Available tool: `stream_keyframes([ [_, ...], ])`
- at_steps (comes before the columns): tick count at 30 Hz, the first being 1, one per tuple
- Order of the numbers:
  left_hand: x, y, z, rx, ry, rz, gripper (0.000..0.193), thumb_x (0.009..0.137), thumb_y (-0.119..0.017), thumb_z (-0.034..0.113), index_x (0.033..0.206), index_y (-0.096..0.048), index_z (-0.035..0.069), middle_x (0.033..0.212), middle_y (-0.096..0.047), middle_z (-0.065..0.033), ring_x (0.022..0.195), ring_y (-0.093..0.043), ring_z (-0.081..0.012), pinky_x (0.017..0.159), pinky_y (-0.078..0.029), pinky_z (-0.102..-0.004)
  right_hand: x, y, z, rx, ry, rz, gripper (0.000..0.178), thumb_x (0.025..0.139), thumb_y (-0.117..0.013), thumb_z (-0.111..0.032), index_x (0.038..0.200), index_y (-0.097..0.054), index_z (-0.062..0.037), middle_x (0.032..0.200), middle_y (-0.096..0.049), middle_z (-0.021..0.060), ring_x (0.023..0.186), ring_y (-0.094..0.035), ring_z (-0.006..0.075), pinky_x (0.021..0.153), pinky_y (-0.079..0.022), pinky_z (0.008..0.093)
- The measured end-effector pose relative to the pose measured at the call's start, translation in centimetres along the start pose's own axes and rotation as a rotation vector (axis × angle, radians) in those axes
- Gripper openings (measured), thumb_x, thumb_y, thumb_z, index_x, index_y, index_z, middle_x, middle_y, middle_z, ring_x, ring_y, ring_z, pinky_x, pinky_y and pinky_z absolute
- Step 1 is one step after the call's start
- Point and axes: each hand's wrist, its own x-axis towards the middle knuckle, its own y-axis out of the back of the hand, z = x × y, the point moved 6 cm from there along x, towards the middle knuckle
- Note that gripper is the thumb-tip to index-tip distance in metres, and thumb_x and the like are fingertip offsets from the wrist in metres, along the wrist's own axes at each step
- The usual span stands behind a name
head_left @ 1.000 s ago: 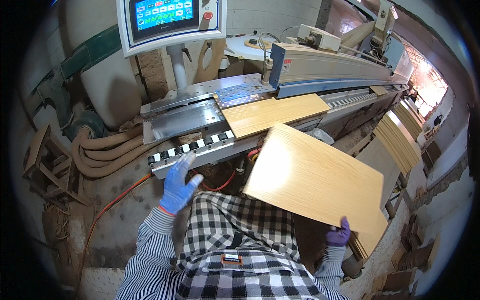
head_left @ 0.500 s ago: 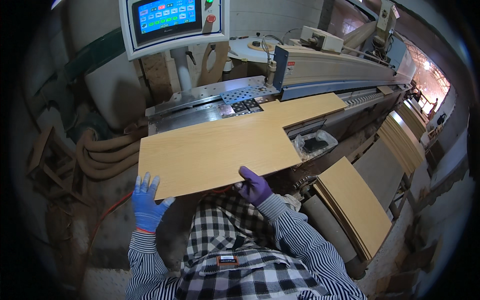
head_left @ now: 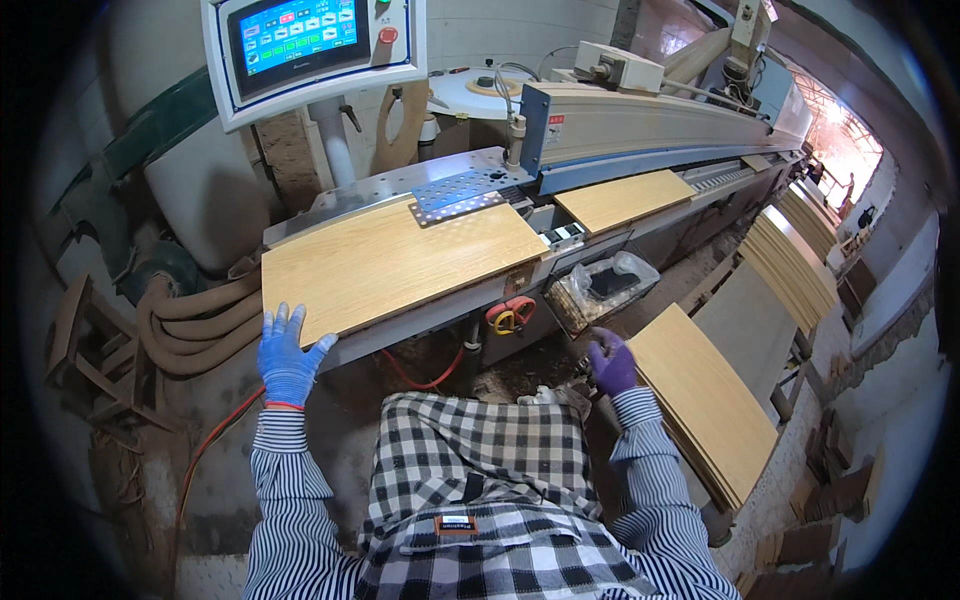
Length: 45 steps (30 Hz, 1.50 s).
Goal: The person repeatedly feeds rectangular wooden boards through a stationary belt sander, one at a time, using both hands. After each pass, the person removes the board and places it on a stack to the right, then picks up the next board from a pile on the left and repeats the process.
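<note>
A light wood-grain board [head_left: 395, 265] lies across the bed of the long machine, its far edge by a perforated metal plate [head_left: 455, 195]. My left hand [head_left: 288, 360], in a blue glove, rests at the board's near left corner with fingers stretched out and thumb spread along the near edge. My right hand [head_left: 613, 362], in a purple glove, is off the board, its fingers loosely bent and apart with nothing visible in them. Beside it on the right is a stack of similar boards [head_left: 710, 400]. Another board [head_left: 630, 200] lies farther along the machine.
A control screen [head_left: 295, 40] stands at the back left. Thick hoses [head_left: 190, 335] run at the left, near a wooden stool [head_left: 90, 350]. Red-handled scissors [head_left: 510, 314] hang on the machine's front. A plastic-lined bin [head_left: 605, 285] sits beneath it. More stacked boards [head_left: 790, 265] stand farther right.
The near board has shifted back against the machine and is now separate in view from the farther board. My right hand has left its near edge and moved right toward the stack.
</note>
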Motion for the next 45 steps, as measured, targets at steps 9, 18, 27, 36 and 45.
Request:
stream_keyframes([
  [9,0.5,-0.6,0.9,-0.071,-0.029,0.000,0.069,0.073,-0.077,0.044,0.128,-0.057,0.007,0.139,-0.048,-0.0206,0.133,-0.038,-0.0384,0.107,-0.036,-0.0450,0.5,2.6,7.9,-0.753,0.285,0.016,0.047,0.069,-0.068,-0.018,0.115,-0.060,-0.0112,0.118,-0.059,0.0100,0.104,-0.055,0.0322,0.086,-0.047,0.0441],
  [18,0.4,-2.4,-2.6,-0.047,-0.028,-0.001,0.066,0.076,-0.076,0.035,0.132,-0.053,0.009,0.143,-0.044,-0.0182,0.135,-0.035,-0.0373,0.111,-0.032,-0.0439,-5.4,3.0,5.3,-0.671,0.229,0.198,0.031,0.080,-0.058,-0.014,0.110,-0.061,-0.0073,0.123,-0.059,0.0117,0.108,-0.054,0.0365,0.090,-0.044,0.0456],
  [27,0.8,-2.9,-1.9,-0.044,0.021,-0.050,0.067,0.079,-0.074,0.038,0.135,-0.051,0.008,0.146,-0.042,-0.0154,0.138,-0.032,-0.0321,0.113,-0.029,-0.0401,-15.1,5.8,7.8,-0.360,-0.062,0.296,0.025,0.087,-0.058,-0.024,0.099,-0.062,-0.0026,0.085,-0.066,0.0162,0.077,-0.062,0.0347,0.070,-0.050,0.0444],
  [36,0.9,-2.8,-2.1,-0.033,0.000,-0.040,0.066,0.080,-0.073,0.038,0.135,-0.052,0.008,0.145,-0.043,-0.0158,0.138,-0.033,-0.0335,0.112,-0.030,-0.0408,-23.5,8.4,21.5,1.357,-0.895,0.872,0.049,0.091,-0.056,-0.050,0.095,-0.057,-0.0007,0.072,-0.067,0.0127,0.056,-0.060,0.0220,0.046,-0.048,0.0335],
  [45,1.0,-3.1,-2.7,-0.055,-0.045,-0.035,0.062,0.082,-0.071,0.036,0.134,-0.052,0.006,0.144,-0.043,-0.0167,0.137,-0.033,-0.0351,0.112,-0.029,-0.0414,-23.4,4.1,17.2,1.394,-0.918,0.693,0.052,0.090,-0.056,-0.053,0.097,-0.057,-0.0009,0.078,-0.067,0.0160,0.058,-0.062,0.0228,0.052,-0.054,0.0341],
])
